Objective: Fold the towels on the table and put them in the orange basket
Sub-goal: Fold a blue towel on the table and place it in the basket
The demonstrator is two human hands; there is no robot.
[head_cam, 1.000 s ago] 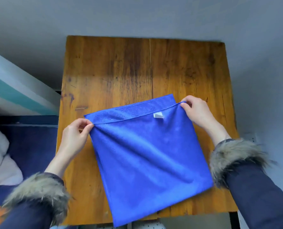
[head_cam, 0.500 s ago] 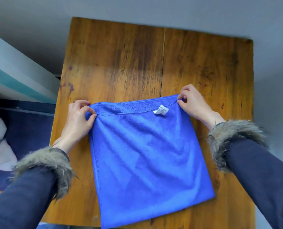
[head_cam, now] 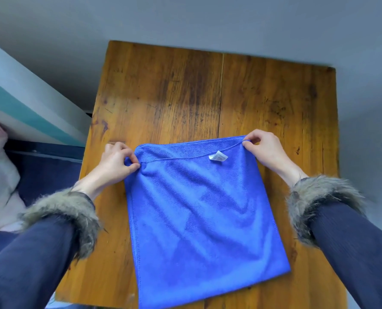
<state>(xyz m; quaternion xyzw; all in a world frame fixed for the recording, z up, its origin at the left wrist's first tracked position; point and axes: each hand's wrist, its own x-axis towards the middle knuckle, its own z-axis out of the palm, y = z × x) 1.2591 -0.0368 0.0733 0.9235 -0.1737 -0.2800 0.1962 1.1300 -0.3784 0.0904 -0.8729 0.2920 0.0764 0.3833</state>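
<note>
On the wooden table, the left hand and right hand pinch the blue towel's far corners.

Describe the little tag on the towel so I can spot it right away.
On the wooden table lies a blue towel, its far corners pinched by both hands. Just below its far hem, nearer the right hand, sits a small white label, the only white patch on the blue.

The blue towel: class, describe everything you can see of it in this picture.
The blue towel looks like soft microfibre with stitched hems and a small white label near its far edge. It lies folded double on the wooden table, the upper layer's edge short of the lower's, its near end overhanging the table edge. The left hand and right hand pinch its far corners.
</note>
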